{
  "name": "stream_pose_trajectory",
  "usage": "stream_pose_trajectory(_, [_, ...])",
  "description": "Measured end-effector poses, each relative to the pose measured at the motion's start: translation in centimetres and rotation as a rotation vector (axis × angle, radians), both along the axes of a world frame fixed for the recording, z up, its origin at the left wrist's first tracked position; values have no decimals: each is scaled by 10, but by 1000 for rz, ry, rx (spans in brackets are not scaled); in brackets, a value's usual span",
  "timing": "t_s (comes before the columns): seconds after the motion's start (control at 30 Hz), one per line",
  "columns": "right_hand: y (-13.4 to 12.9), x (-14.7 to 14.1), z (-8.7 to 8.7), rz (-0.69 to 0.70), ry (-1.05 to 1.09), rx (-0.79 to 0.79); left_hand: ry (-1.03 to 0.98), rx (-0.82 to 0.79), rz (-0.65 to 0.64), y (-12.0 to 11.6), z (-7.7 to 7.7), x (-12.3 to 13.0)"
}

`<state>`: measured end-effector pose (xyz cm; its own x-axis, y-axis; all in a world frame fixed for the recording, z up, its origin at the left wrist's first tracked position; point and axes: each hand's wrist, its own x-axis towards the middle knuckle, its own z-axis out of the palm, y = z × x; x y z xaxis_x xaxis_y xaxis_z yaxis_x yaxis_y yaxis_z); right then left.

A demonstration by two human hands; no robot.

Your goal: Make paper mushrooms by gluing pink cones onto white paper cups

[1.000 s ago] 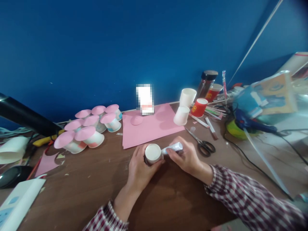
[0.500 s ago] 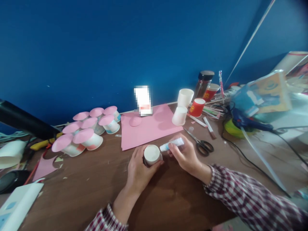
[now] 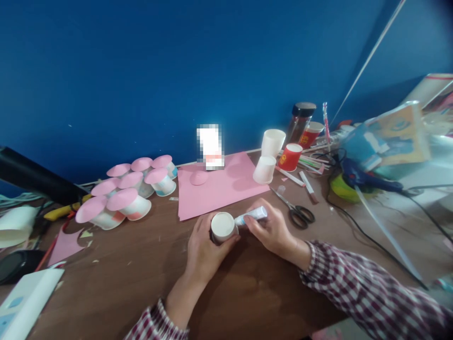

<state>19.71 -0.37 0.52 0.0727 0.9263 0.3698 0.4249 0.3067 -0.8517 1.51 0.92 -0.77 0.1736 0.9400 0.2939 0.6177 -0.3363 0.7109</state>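
Note:
My left hand (image 3: pixel 206 250) is wrapped round a white paper cup (image 3: pixel 222 225), which stands upside down with its base facing up. In my right hand (image 3: pixel 271 229) is a white glue stick (image 3: pixel 253 216), gripped between thumb and fingers. Its left end is at the right side of the cup's rim; whether it touches is hard to make out. Behind the hands lie pink paper sheets (image 3: pixel 212 200), with a small pink paper cone (image 3: pixel 199 177) on them. To the left stand several upturned paper cups topped with pink cones (image 3: pixel 123 199).
Scissors (image 3: pixel 299 213) lie right of my right hand. Beyond them are white paper cups (image 3: pixel 264 170), a red paper cup (image 3: pixel 290 157) and a dark-lidded bottle (image 3: pixel 300 123). A blue glue gun (image 3: pixel 361 178) with a cable sits at the right. Pink paper scrap (image 3: pixel 65 246) lies at left.
The glue stick has shifted slightly left and down, its end now closer to the cup's side. My left hand and the cup have barely moved.

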Motion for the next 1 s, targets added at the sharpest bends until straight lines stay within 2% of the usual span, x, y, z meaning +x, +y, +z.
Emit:
stream_pose_trajectory(0.2, [1,-1,0,-13,118,9,15,17,5,1,0,0])
stream_pose_trajectory(0.37, [-2,0,-3,49,75,37,0,6,-7,1,-1,0])
stream_pose_trajectory(0.53, [-3,0,1,92,27,17,-2,7,4,0,-2,0])
stream_pose_trajectory(0.83, [0,1,2,57,-1,10,11,-7,25,1,-1,0])
stream_pose_trajectory(1.0, [2,0,5,5,132,10,5,-8,19,0,-1,-1])
